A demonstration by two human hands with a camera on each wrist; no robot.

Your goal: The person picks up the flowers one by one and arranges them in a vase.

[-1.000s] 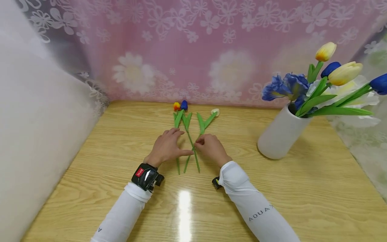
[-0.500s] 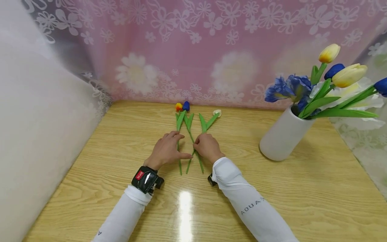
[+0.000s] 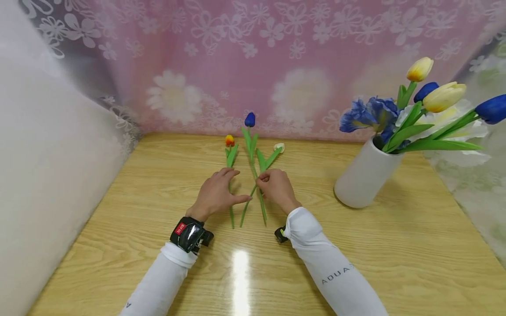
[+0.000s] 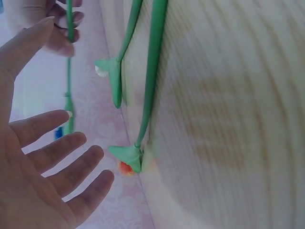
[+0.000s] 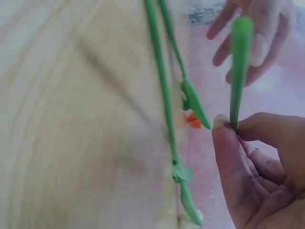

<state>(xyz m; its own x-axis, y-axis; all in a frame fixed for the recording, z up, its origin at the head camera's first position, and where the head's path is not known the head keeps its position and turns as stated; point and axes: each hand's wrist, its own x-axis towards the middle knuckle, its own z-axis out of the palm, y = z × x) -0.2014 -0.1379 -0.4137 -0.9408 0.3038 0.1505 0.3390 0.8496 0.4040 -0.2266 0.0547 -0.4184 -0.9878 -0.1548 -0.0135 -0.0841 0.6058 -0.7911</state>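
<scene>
while the orange tulip [image 3: 232, 157] and the white tulip [image 3: 262, 163] keep their places flat on the desk [image 3: 415, 245], the blue tulip [image 3: 250, 120] has risen from beside the orange one, its bloom now showing above the far edge, against the pink cloth [image 3: 237, 66]. the right hand [image 3: 277, 188] pinches its stem between thumb and fingertips, the grip closed down to the stem's own thickness; the left hand [image 3: 215, 193], fingers and thumb spread wide, holds nothing and hovers over the orange tulip's stem. the lift suggests that the blue tulip has been singled out from the three and is free of the desk, as the gap seen in the left wrist view supports. other items: a white vase [image 3: 363, 180], appearing tilted, stands toward the right edge and holds a bouquet [image 3: 444, 97] of blue, white and cream-yellow flowers. obstructions: the held stem crosses above the white tulip's stem, and the left thumb [image 3: 242, 199] lies near this crossing; whether it touches either cannot be told. the right hand hides part of both stems.
</scene>
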